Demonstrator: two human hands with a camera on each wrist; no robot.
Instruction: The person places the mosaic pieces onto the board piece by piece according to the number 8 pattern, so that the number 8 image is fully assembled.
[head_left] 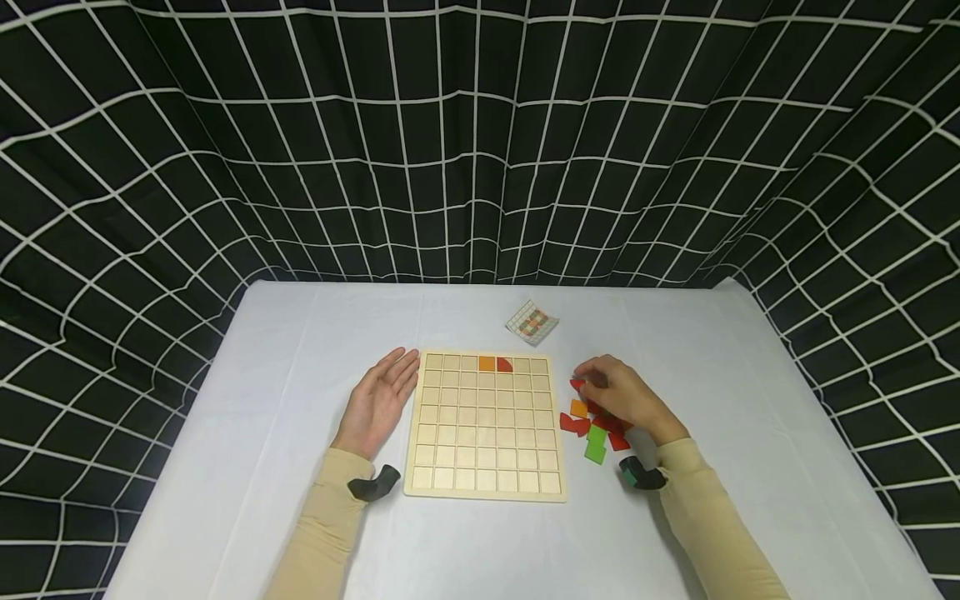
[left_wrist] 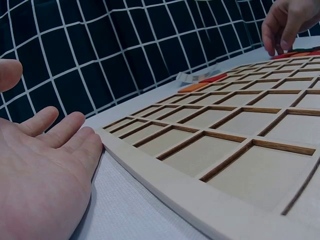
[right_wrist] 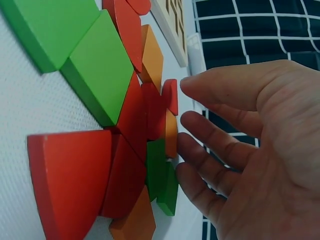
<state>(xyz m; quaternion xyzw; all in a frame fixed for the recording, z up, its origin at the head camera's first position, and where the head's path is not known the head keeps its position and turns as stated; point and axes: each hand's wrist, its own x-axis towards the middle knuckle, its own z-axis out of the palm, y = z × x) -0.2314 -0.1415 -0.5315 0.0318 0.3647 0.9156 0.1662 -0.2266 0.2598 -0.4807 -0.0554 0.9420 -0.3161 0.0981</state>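
Observation:
A wooden grid board (head_left: pixel 486 495) lies flat on the table. In its far row sit an orange square (head_left: pixel 487 364) and, beside it, a red quarter-round piece (head_left: pixel 504 365). My left hand (head_left: pixel 380 400) rests palm up along the board's left edge, fingers extended and holding nothing. To the right of the board, my right hand (head_left: pixel 618 390) reaches over a heap of coloured pieces. Its thumb and fingers are loosely bent and apart, with the tips right by a small red piece (right_wrist: pixel 171 96). Green pieces (right_wrist: pixel 102 67) and other red pieces (right_wrist: pixel 75 175) lie closer to the wrist.
Behind the board lies a small printed card (head_left: pixel 532 322) with a coloured grid pattern. Another orange piece (head_left: pixel 579 408) lies at the heap's left side, near the board. Dark cloth with white grid lines (head_left: pixel 480 150) hangs around the white table (head_left: pixel 315 333).

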